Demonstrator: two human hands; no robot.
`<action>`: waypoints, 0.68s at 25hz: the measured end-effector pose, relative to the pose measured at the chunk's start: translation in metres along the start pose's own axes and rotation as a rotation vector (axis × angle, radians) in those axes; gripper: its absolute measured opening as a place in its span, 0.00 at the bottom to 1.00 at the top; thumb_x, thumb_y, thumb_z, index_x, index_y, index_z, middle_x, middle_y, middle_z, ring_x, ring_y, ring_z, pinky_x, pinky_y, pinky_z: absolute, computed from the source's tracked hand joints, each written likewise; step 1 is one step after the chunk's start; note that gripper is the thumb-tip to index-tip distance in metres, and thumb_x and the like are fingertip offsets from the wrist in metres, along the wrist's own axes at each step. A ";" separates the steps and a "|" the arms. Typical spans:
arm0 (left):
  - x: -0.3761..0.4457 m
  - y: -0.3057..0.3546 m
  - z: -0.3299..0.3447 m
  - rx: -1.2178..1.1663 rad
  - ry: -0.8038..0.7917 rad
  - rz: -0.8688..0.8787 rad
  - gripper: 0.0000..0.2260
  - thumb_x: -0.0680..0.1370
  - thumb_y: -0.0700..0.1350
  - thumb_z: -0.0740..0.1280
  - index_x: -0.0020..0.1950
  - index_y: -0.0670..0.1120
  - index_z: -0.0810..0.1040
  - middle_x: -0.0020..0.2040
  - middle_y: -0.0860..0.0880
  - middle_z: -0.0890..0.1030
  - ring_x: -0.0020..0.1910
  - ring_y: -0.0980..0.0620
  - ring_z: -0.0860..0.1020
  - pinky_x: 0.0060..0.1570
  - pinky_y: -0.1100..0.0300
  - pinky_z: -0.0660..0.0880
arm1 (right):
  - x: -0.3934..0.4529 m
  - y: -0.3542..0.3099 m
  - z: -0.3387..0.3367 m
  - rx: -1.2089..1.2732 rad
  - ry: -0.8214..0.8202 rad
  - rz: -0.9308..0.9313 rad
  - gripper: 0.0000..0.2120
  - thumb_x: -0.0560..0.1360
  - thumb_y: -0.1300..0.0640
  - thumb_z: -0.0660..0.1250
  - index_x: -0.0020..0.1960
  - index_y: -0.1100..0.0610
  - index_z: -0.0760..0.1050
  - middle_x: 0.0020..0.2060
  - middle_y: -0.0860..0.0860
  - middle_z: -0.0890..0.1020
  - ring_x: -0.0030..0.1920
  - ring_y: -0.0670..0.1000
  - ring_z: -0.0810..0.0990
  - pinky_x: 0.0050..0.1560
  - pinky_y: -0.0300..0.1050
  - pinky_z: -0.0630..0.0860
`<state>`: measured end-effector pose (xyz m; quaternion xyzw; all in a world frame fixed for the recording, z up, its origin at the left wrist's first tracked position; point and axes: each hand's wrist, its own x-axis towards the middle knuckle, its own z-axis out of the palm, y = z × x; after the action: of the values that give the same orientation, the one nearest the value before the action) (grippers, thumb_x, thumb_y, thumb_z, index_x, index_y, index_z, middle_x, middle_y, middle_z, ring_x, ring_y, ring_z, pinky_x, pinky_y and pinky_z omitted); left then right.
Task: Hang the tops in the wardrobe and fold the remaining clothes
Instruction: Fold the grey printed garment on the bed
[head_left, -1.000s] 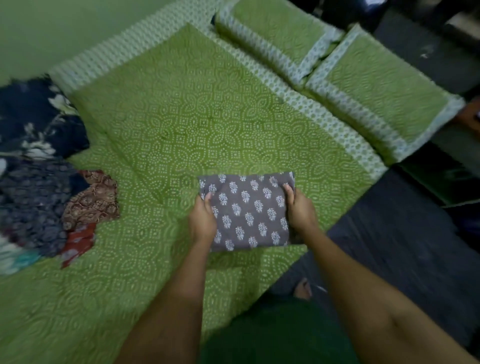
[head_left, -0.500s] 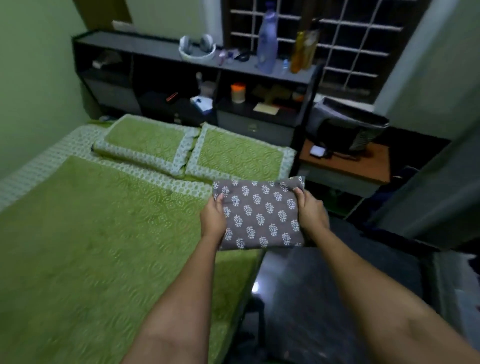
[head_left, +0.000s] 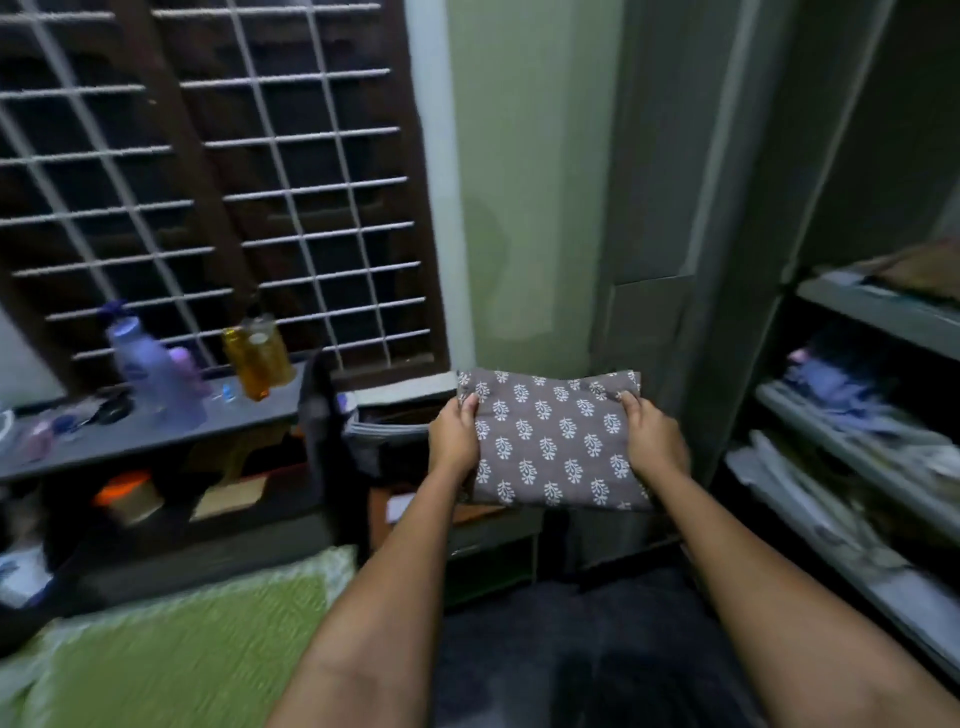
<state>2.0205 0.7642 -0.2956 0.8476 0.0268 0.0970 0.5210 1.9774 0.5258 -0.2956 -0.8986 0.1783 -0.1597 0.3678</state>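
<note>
Folded grey printed garment (head_left: 550, 441): carried level in mid-air, left hand (head_left: 453, 439) and right hand (head_left: 652, 441) gripping opposite edges, fingers curled. Wardrobe shelves (head_left: 878, 312) at right. Handling: keep flat; slide onto shelf without loosening folds.

A home bedroom; a bed (head_left: 171, 654) with a green quilted cover sits at lower left; a dark shelf unit (head_left: 156, 431) holds bottles (head_left: 156, 374) under a barred window (head_left: 218, 176); an open wardrobe (head_left: 857, 415) at right has shelves of folded clothes (head_left: 852, 395).
</note>
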 end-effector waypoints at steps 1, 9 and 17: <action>0.022 0.013 0.025 -0.010 -0.061 0.028 0.15 0.82 0.50 0.58 0.51 0.41 0.78 0.52 0.38 0.82 0.52 0.40 0.78 0.46 0.55 0.68 | 0.018 0.009 -0.012 -0.022 0.045 0.049 0.23 0.82 0.42 0.48 0.64 0.51 0.74 0.55 0.63 0.80 0.55 0.64 0.77 0.52 0.51 0.72; 0.106 0.136 0.238 -0.074 -0.537 0.296 0.16 0.82 0.53 0.56 0.44 0.44 0.74 0.45 0.45 0.80 0.44 0.48 0.76 0.43 0.57 0.66 | 0.110 0.111 -0.121 -0.110 0.417 0.414 0.23 0.83 0.45 0.47 0.67 0.53 0.72 0.60 0.61 0.78 0.60 0.61 0.76 0.57 0.50 0.70; 0.135 0.228 0.437 -0.072 -0.735 0.448 0.15 0.82 0.52 0.57 0.43 0.44 0.73 0.47 0.40 0.81 0.48 0.41 0.78 0.44 0.55 0.68 | 0.197 0.219 -0.213 -0.176 0.605 0.589 0.24 0.82 0.42 0.45 0.65 0.51 0.74 0.58 0.60 0.80 0.57 0.61 0.77 0.52 0.50 0.72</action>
<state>2.2246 0.2963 -0.2665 0.7920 -0.3487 -0.0998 0.4911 2.0180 0.1650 -0.2781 -0.7500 0.5399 -0.2884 0.2507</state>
